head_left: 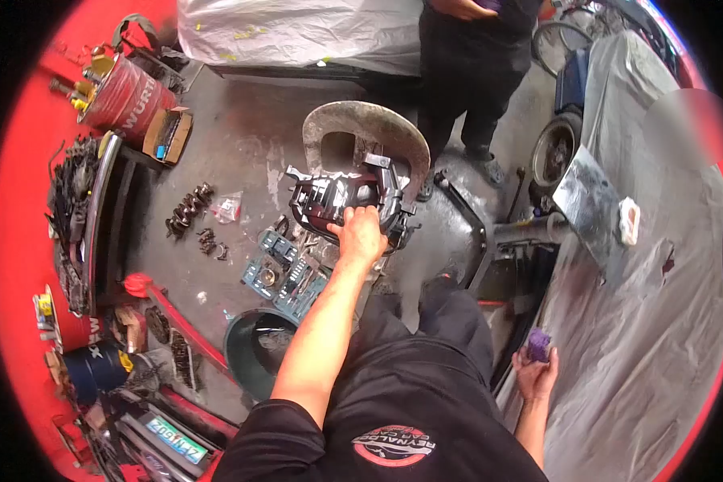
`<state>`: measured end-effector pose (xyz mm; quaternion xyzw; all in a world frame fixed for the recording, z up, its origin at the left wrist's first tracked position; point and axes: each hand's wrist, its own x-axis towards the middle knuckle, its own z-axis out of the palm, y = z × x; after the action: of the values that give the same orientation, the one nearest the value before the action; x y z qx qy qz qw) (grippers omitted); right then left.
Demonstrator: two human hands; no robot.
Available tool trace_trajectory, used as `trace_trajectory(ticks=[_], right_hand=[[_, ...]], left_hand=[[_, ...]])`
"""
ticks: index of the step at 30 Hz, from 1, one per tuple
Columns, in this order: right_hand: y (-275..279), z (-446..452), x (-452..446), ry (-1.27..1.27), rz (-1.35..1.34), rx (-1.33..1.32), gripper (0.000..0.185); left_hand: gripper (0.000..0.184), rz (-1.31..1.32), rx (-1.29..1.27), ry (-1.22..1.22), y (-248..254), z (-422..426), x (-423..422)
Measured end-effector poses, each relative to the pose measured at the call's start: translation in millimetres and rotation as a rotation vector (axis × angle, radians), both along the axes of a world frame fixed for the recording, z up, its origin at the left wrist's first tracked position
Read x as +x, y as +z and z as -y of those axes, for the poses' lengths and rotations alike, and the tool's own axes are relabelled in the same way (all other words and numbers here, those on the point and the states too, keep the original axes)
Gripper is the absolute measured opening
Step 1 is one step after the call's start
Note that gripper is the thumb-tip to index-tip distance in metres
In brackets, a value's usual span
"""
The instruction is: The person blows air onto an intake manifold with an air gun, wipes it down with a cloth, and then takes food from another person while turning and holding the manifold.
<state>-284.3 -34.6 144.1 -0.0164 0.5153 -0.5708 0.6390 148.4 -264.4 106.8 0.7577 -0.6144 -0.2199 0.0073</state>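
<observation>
A black car headlight [329,198] with a glossy front and mounting tabs rests on a worn, pale chair [410,140] in front of me. My left hand [361,237] grips its near edge, with fingers lying over the top and the thumb out to the left. Off to my right side, my right hand [536,374] holds a purple sponge [540,344] between thumb and fingers, well apart from the headlight. Below the headlight, an open teal tool case [297,293] lies on the floor.
A dark green bucket [237,345] stands by my left arm. A crankshaft [190,210] and a red floor jack handle [181,321] are at left. Another person [474,72] stands beyond the chair. A plastic-covered car [659,281] lines the right side, with a metal sheet [590,205] against it.
</observation>
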Motion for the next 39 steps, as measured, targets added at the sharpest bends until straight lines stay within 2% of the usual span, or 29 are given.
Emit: trace_trajectory(ticks=[3, 9, 11, 14, 19, 23, 25, 28, 30, 33, 35, 39], right_hand=[[-2.2, -2.8, -15.9, -0.021, -0.014, -0.002, 0.041], [-20.6, 8.7, -41.0, 0.061, 0.051, 0.084, 0.04], [-23.1, 14.1, -44.0, 0.088, 0.014, 0.104, 0.039], [-37.9, 7.5, -61.2, 0.11, 0.013, 0.108, 0.04], [-56.0, -40.8, -50.9, -0.093, -0.059, 0.195, 0.043], [-81.0, -110.5, -20.5, -0.153, -0.049, 0.405, 0.04], [-86.1, -143.6, -2.9, -0.176, -0.064, 0.49, 0.044], [-84.3, -179.9, 16.0, -0.275, -0.078, 0.512, 0.051], [-76.4, -200.2, 24.7, -0.349, -0.085, 0.532, 0.057], [-71.5, -224.2, 29.4, -0.377, -0.066, 0.442, 0.056], [-68.3, -230.1, 36.5, -0.427, -0.091, 0.457, 0.049], [-65.7, -222.4, 44.6, -0.427, -0.109, 0.497, 0.051]], left_hand=[[0.048, -0.005, -0.052, -0.01, -10.6, -1.9, 5.9], [0.054, 0.06, 0.096, -0.009, 5.8, 6.1, 21.3], [0.07, 0.101, 0.185, 0.03, 6.8, 10.4, 34.6], [0.076, 0.092, 0.171, 0.055, -1.4, 14.1, 64.4], [0.08, 0.002, 0.183, 0.035, -7.9, 28.5, 113.3], [0.076, -0.089, 0.203, 0.019, 0.6, 39.2, 108.6], [0.071, -0.015, 0.146, -0.002, 0.2, 43.0, 101.5], [0.067, 0.009, 0.121, -0.001, -14.3, 50.8, 104.7], [0.067, 0.003, 0.119, -0.011, -6.2, 53.7, 103.6], [0.07, -0.104, 0.096, -0.025, 2.0, 52.6, 108.5], [0.075, -0.103, 0.076, -0.073, -7.4, 53.1, 116.8], [0.079, -0.113, 0.144, -0.054, -11.8, 55.5, 114.7]])
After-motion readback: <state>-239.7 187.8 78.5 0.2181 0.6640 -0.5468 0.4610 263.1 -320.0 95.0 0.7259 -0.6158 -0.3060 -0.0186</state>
